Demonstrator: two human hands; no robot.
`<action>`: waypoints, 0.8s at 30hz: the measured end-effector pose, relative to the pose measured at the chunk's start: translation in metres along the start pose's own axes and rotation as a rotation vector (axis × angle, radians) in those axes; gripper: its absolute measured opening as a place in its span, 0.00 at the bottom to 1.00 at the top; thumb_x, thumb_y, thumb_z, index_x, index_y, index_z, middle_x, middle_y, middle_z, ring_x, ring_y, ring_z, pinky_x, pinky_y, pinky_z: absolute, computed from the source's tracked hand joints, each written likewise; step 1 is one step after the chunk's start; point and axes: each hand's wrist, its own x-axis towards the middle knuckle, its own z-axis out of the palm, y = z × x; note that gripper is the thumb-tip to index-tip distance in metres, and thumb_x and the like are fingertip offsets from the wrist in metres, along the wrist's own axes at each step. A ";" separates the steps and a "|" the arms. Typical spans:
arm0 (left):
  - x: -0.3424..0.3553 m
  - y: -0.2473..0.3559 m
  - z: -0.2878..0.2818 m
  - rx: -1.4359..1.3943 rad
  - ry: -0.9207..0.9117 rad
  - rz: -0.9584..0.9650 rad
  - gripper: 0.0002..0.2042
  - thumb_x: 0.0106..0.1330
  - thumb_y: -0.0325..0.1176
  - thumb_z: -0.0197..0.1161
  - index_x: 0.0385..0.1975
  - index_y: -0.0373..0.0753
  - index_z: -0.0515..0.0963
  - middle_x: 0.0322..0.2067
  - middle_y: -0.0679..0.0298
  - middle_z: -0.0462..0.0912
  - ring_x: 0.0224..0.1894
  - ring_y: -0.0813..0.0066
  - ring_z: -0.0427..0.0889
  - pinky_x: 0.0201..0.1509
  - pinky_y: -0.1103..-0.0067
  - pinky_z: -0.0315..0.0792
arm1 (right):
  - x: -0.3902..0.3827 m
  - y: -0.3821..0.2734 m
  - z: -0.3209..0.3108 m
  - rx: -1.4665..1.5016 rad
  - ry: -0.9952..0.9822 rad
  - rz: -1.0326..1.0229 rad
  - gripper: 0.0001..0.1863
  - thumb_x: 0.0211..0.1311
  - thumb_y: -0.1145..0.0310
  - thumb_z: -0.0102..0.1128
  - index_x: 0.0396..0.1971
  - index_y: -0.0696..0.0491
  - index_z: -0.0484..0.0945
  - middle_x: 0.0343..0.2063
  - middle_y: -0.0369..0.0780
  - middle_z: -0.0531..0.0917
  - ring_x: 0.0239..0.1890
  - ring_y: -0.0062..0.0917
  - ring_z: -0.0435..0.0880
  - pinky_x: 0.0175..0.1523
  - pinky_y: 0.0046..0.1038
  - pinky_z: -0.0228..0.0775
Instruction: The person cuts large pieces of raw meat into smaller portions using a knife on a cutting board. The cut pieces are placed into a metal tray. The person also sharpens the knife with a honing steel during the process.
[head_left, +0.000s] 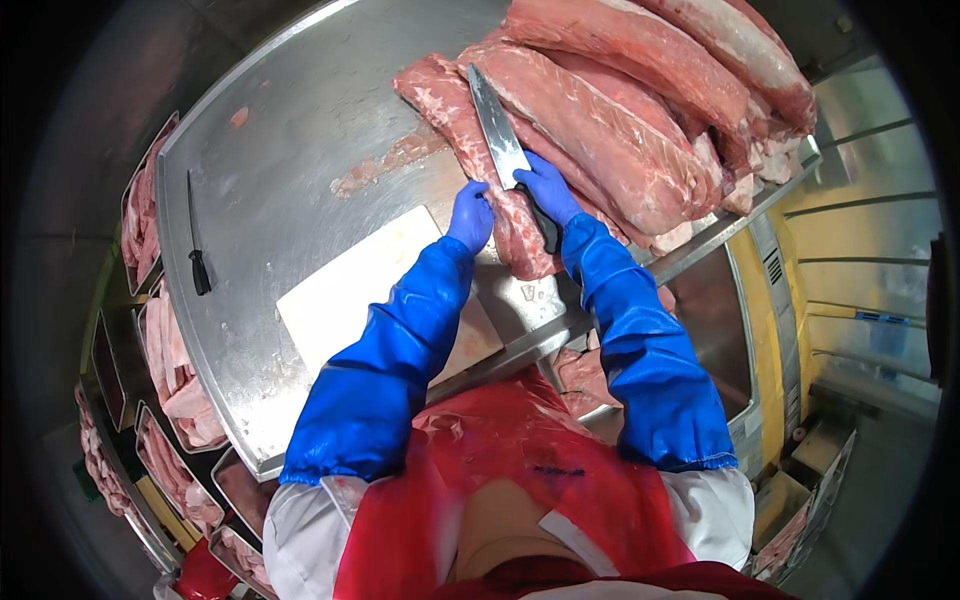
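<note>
My right hand (549, 190), in a blue glove, is closed round a large knife (491, 115) with a broad blade and black handle. The blade points away from me and lies along the top of a long piece of pork loin (515, 230). At that piece's left edge, my left hand (470, 215), gloved in blue too, has its fingers curled in and gripping the meat. Several larger pork loins (610, 130) are piled right beside it, reaching to the far right of the table.
A white cutting board (365, 285) lies on the steel table (270, 130), left of the meat. Farther left is a thin black-handled knife (197, 250). Trays of cut meat (170, 370) line the table's left side. Below its front edge sits more meat (585, 375).
</note>
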 end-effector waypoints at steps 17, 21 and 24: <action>-0.200 0.235 0.016 0.034 0.041 0.003 0.22 0.68 0.48 0.52 0.50 0.35 0.76 0.42 0.56 0.83 0.43 0.63 0.83 0.53 0.71 0.76 | -0.007 -0.203 0.203 0.150 -0.213 -0.244 0.17 0.66 0.64 0.53 0.46 0.62 0.75 0.38 0.43 0.81 0.42 0.23 0.77 0.51 0.27 0.69; -0.251 0.235 -0.031 0.077 0.231 0.434 0.23 0.68 0.46 0.51 0.54 0.34 0.73 0.47 0.55 0.82 0.47 0.63 0.82 0.57 0.70 0.74 | -0.015 -0.248 0.244 0.255 -0.468 -0.236 0.16 0.64 0.64 0.55 0.44 0.62 0.76 0.36 0.42 0.81 0.41 0.21 0.78 0.50 0.26 0.69; -0.289 0.182 -0.024 0.258 0.378 0.786 0.25 0.66 0.34 0.56 0.62 0.33 0.62 0.56 0.56 0.72 0.57 0.68 0.73 0.61 0.72 0.68 | -0.011 -0.239 0.246 0.304 -0.659 -0.092 0.17 0.64 0.66 0.57 0.45 0.64 0.77 0.39 0.40 0.82 0.42 0.20 0.79 0.52 0.23 0.69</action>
